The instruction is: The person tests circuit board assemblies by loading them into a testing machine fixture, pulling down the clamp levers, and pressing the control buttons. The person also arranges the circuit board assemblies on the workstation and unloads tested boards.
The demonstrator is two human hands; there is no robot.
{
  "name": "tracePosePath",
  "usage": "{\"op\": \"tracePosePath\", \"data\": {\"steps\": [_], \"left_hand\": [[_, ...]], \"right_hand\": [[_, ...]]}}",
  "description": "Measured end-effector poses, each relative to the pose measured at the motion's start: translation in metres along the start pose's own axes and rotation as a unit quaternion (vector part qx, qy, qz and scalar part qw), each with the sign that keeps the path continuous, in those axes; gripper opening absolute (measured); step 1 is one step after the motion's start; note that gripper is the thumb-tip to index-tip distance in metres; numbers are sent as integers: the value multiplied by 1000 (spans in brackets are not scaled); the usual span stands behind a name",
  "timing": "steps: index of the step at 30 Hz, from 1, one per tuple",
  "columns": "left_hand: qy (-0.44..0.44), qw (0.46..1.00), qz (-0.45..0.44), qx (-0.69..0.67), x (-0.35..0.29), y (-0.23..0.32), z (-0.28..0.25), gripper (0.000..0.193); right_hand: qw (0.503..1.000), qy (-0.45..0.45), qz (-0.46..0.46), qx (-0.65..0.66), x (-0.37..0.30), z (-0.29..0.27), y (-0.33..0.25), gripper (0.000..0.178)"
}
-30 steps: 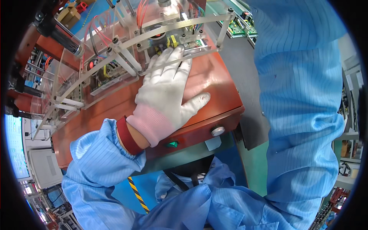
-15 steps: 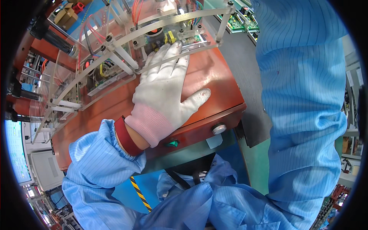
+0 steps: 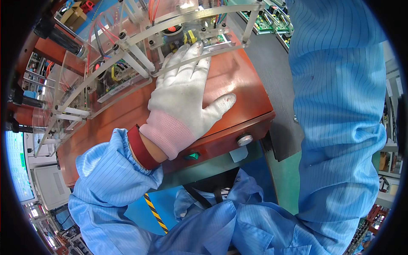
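My left hand (image 3: 182, 87) wears a white knit glove with a pink cuff and lies palm down with its fingers stretched out and the thumb spread to the right. Its fingertips reach beneath a clear acrylic bar (image 3: 193, 16) of the test fixture, beside a green circuit board (image 3: 220, 39) with yellow parts. The palm is over the red-brown metal box (image 3: 242, 83) that carries the fixture. Nothing shows in the hand's grip. My right arm (image 3: 340, 106), in a blue striped sleeve, stretches up along the right side; its hand is outside the picture.
A second circuit board (image 3: 112, 83) sits in the fixture's left bay. The box front has a green switch (image 3: 192, 156) and a silver knob (image 3: 245, 140). More circuit boards (image 3: 265, 23) lie beyond a dark grey mat (image 3: 265, 61). A lit screen (image 3: 19, 165) stands at far left.
The view has shifted slightly. My left hand stays at the fixture with nearly the same pose. A green patch now shows on the screen at left.
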State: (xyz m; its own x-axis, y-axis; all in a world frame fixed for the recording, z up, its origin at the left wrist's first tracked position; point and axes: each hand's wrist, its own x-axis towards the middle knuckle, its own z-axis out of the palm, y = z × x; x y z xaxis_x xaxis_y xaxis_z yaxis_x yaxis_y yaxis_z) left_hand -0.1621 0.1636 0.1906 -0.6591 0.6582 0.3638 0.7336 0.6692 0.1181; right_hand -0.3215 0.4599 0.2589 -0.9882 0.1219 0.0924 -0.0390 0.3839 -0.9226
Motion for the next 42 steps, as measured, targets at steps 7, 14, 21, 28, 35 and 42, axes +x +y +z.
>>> {"op": "tracePosePath", "data": {"steps": [7,14,21,28,35,42], "left_hand": [[10,1000,11,5,-1,0,3,75],[17,999,20,19,0,-2,4,74],[7,999,31,18,0,-4,2,74],[8,1000,28,4,-2,-4,1,74],[11,1000,19,-2,-7,-7,0,74],[29,999,37,-15,0,-1,1,75]], "right_hand": [[996,-36,74,14,-1,8,24,80],[986,-70,148,28,-2,16,45,85],[970,-97,220,44,-8,17,66,91],[949,-122,283,63,-9,11,88,96],[955,-116,215,165,12,20,143,101],[913,-66,184,358,20,-14,202,101]]}}
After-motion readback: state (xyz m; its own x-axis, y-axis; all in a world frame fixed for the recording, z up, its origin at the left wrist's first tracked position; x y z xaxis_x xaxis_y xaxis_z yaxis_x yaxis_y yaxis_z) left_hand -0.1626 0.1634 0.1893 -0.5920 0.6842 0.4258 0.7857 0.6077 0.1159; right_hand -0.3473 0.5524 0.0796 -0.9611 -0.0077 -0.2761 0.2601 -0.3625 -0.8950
